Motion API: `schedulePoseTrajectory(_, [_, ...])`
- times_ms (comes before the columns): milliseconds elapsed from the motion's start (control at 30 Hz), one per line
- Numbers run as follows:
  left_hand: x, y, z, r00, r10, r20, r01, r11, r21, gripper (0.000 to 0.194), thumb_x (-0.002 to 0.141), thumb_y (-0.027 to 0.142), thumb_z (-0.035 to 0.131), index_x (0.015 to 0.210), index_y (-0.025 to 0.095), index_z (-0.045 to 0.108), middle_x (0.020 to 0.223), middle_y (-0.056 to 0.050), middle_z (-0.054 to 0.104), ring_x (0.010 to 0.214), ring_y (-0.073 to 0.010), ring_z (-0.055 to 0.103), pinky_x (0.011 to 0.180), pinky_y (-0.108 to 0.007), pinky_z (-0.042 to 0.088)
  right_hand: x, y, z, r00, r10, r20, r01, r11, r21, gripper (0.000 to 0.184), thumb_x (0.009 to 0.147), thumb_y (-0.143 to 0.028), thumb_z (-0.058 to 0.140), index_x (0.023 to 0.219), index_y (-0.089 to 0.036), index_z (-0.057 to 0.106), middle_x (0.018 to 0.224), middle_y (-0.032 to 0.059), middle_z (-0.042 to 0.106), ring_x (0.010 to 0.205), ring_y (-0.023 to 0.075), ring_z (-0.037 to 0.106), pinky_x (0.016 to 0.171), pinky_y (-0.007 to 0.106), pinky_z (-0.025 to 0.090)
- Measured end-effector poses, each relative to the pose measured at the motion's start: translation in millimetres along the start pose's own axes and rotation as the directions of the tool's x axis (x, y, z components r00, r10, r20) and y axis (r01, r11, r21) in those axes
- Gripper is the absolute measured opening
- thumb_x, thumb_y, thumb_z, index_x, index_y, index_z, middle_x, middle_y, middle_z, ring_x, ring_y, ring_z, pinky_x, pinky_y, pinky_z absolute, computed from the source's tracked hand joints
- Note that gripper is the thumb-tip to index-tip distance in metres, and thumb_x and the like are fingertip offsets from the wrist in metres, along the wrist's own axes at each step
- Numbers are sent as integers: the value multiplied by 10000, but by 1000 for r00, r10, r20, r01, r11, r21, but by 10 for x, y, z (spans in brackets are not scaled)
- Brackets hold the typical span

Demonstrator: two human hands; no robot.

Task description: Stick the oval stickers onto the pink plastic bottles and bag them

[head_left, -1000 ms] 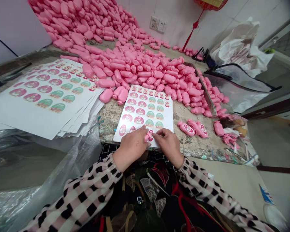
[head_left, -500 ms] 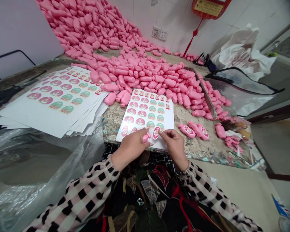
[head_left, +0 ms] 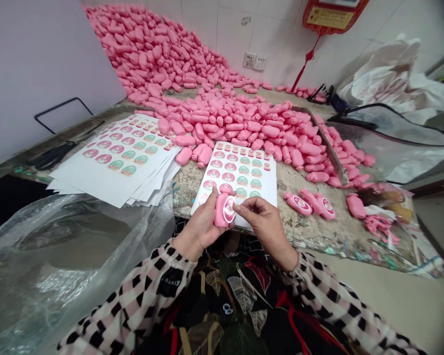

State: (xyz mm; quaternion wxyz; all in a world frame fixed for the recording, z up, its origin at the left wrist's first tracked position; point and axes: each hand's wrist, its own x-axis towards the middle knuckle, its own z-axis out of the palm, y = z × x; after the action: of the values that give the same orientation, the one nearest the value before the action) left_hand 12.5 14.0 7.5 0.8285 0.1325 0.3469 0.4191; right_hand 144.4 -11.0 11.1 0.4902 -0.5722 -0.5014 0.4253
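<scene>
A small pink plastic bottle is gripped in my left hand, thumb along its left side, just above the near edge of the sticker sheet. Against the bottle's face lies an oval pink-and-white sticker, its edge pinched by my right hand between thumb and forefinger. Whether the whole sticker is stuck down I cannot tell. Rows of pink and green stickers show on the sheet beyond my hands, and its lower part is partly hidden by them.
Pink bottles lie in a large heap at the back. To the left is a stack of sticker sheets, with clear plastic before it. Labelled bottles lie at right, near pink scraps and a wooden strip.
My left hand has turned the bottle upward so its face shows. The sticker, held over the sheet by my right hand before, is now against the bottle. The view has shifted left.
</scene>
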Motion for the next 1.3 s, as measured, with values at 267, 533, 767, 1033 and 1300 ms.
schedulePoseTrajectory(267, [-10,-42,0,998,67,-5,-66,996,67,522,767,622,464,973,166,613,709,-9,524,541,-93,524,461,-217,456,-12,33,47,997,44,56,-48,997,67,211,671,-368,674,660,-180,578,620,-28,565,577,108,490,565,241,401])
schedulePoseTrajectory(533, [-12,-56,16,998,67,-5,-66,992,104,568,758,637,458,1002,149,615,693,-18,523,535,-91,516,452,-204,446,12,91,54,997,54,58,-56,997,46,221,677,-384,665,671,-177,587,617,-22,566,567,108,491,551,240,395])
schedulePoseTrajectory(767, [-7,-85,1,997,79,5,-79,989,123,558,765,624,467,1017,147,609,770,-37,554,566,-92,533,463,-206,452,-82,34,-48,983,-185,18,170,853,-494,301,753,-499,582,745,-201,629,757,23,609,701,148,534,641,264,385])
schedulePoseTrajectory(1033, [-27,-121,47,997,51,49,-58,986,157,498,770,624,462,966,172,532,672,0,517,509,-99,519,430,-208,424,43,62,-26,961,221,168,-241,964,110,370,611,-477,714,825,-204,585,636,-36,583,513,113,524,509,256,426])
schedulePoseTrajectory(1300, [-177,-90,78,952,-103,287,-54,869,492,449,778,295,628,1140,259,364,803,20,508,635,-112,552,547,-238,437,-55,130,-87,927,252,278,-349,854,387,329,651,-447,704,764,-163,583,584,-42,562,477,70,490,485,204,388])
